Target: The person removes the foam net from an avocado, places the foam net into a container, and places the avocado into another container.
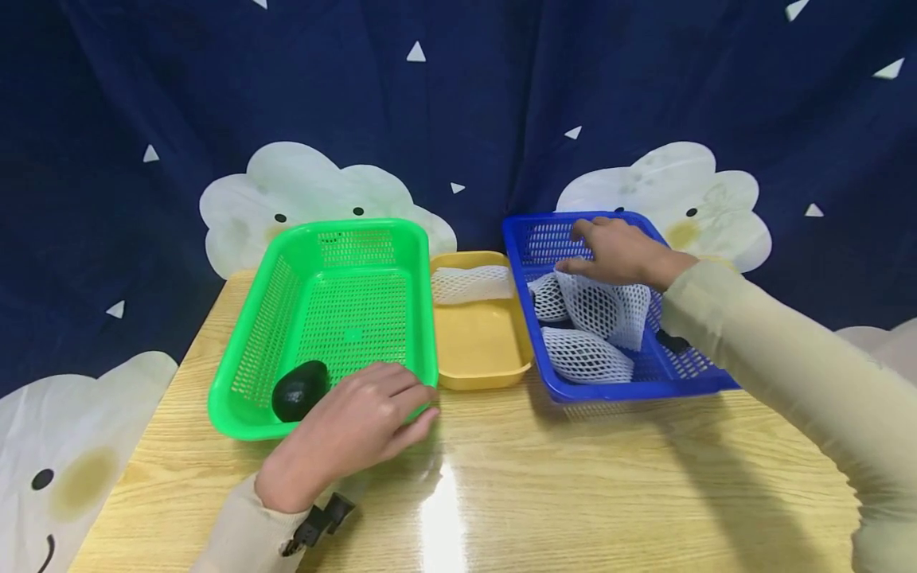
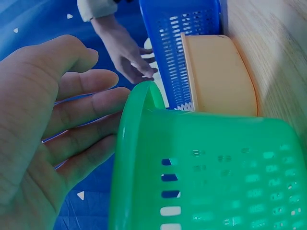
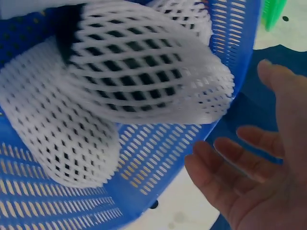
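Note:
My left hand (image 1: 368,406) is at the near right corner of the green basket (image 1: 239,334). In the left wrist view its loosely bent fingers (image 2: 91,103) reach the basket's rim and grip nothing. A dark, glossy egg-shaped fruit (image 1: 301,390) lies in that basket's near left corner. Over the blue basket (image 1: 595,391) hovers my right hand (image 1: 622,251), fingers spread and relaxed, holding nothing. Below it are several white foam net sleeves (image 1: 587,356); dark contents show through the mesh of one sleeve (image 3: 129,67) in the right wrist view.
Between the two baskets stands a shallow yellow tray (image 1: 476,380) with a flat white foam net sleeve (image 1: 473,285) at its back. All stand on a wooden table (image 1: 573,493). A dark blue curtain (image 1: 458,95) with clouds hangs right behind.

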`<state>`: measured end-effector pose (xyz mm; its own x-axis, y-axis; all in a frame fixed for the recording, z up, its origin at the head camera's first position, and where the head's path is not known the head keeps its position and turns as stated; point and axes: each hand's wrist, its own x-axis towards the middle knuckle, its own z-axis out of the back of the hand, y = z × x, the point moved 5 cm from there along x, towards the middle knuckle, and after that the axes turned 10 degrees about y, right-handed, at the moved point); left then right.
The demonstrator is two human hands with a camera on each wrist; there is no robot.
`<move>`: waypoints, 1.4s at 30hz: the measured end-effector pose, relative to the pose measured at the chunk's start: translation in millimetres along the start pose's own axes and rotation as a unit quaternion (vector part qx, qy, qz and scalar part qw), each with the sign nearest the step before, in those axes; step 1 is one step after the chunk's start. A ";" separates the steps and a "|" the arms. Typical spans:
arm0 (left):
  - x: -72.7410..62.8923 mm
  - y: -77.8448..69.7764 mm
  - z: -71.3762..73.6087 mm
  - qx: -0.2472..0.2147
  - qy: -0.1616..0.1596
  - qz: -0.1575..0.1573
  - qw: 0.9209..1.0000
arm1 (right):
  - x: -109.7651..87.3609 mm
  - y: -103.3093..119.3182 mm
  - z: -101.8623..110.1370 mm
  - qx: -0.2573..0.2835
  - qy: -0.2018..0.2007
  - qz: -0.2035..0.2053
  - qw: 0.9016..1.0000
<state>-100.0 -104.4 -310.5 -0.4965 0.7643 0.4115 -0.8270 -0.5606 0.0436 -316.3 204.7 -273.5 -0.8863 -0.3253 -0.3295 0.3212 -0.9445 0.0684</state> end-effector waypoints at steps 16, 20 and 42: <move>1.9 0.2 -1.1 0.002 0.008 0.002 1.000 | -7.7 -23.7 -40.0 0.054 0.035 -0.029 0.998; 2.1 0.3 -1.8 0.001 0.009 0.004 1.000 | -6.5 -26.7 -47.0 0.049 0.042 -0.017 0.998; 1.7 1.8 -4.2 0.000 0.013 0.007 1.000 | -7.3 -28.5 -53.1 0.027 0.126 0.010 0.992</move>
<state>-103.4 -102.8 -313.5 -0.5146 0.7640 0.3891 -0.8195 -0.5717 0.0387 -301.3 236.3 -323.1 -0.7662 -0.3298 -0.5515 0.3141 -0.9410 0.1262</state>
